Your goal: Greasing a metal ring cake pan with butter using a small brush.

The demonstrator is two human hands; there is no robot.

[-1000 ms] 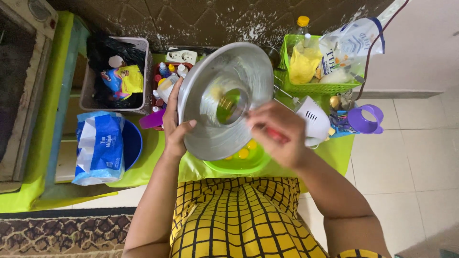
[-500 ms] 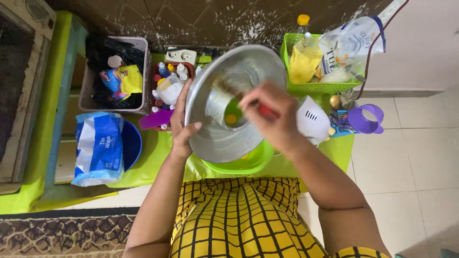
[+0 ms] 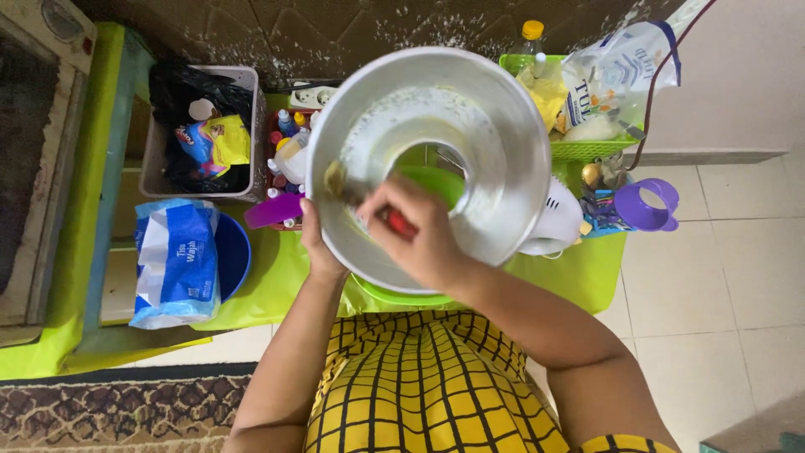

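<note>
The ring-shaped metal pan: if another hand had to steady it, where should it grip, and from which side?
Grip the outer rim of the metal pan on its far right edge, coming from the right. That rim is bare there; the left hand already holds the near-left edge, and the right hand works a red-handled brush inside it.

green table (image 3: 579, 277) crowded, bare tiled floor (image 3: 729, 277) open at right

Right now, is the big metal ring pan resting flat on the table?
No: the metal ring pan is lifted and tilted, with the left hand at its rim and the right hand working a red-handled brush inside.
</note>
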